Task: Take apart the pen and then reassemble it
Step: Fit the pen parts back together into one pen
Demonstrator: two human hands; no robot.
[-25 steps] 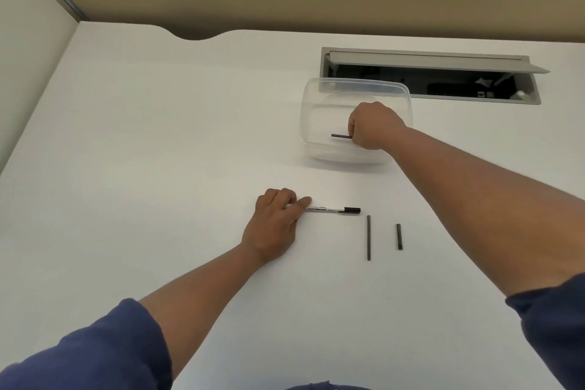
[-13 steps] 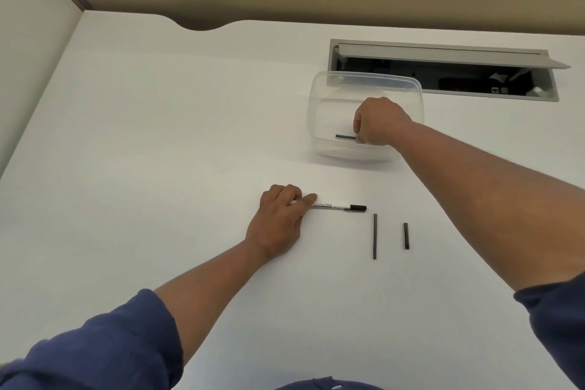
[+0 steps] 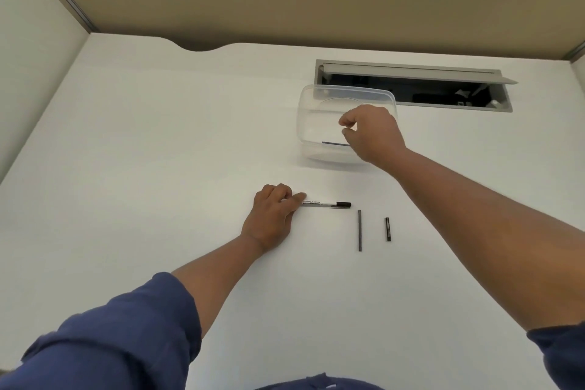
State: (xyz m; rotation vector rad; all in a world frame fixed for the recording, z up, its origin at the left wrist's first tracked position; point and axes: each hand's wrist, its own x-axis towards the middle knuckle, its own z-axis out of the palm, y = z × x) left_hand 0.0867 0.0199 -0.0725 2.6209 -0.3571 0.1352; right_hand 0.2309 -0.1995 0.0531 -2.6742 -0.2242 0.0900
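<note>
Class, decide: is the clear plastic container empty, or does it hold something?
Not empty. A thin dark rod lies flat on the bottom of the clear container, beside the right hand.

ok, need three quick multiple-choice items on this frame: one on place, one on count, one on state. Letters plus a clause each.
1. Where does the thin dark rod lie?
A. In the clear plastic tub
B. Under the left hand
C. In the desk's cable hatch

2. How many loose dark pen pieces lie on the white desk right of the pen?
A. None
B. Two
C. Four

3. What is the left hand doing?
A. Hanging in the air
B. Resting on the desk, fingers on the white pen with the black cap
C. Lifting the tub

Key: 1 A, the rod rests on the tub's floor below the right hand. 2 B, a long dark stick and a short dark piece lie apart. 3 B, its fingers cover the pen's end.
</note>
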